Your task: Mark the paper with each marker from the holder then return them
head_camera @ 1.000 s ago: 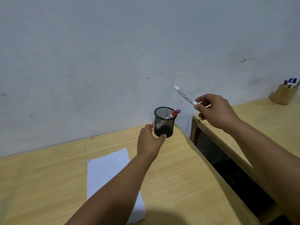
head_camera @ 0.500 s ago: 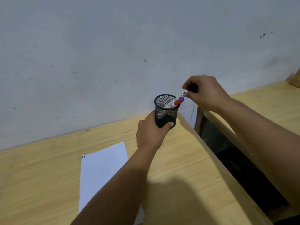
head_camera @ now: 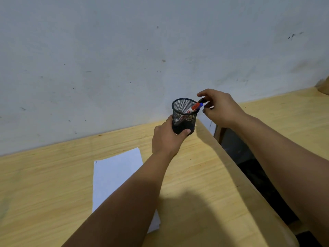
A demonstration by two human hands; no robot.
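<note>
The black-capped marker, which a second ago was held in the air to the right of the holder, is now being lowered into it. Its cap end is seen just above the rim on the right side, beside the red and blue caps of the markers already leaning inside. The right hand is held at the rim's right edge, thumb and fingers loosely curled around the cap; whether the marker is gripped or already released cannot be told. The left hand is wrapped around the lower wall of the holder, which is steadied on the worktop.

The return of this marker is judged nearly done; with three caps counted in the holder, the task looks close to its end, provided each marker has been used.

The paper is lying flat, near the holder on the camera's side and to the left, partly covered by the left forearm. A small dark mark is seen at its far left corner.

The worktop is pale wood, set against a scuffed grey-white wall behind the holder. A dark gap is seen to the right of the holder, and a second wooden surface beyond it.
</note>
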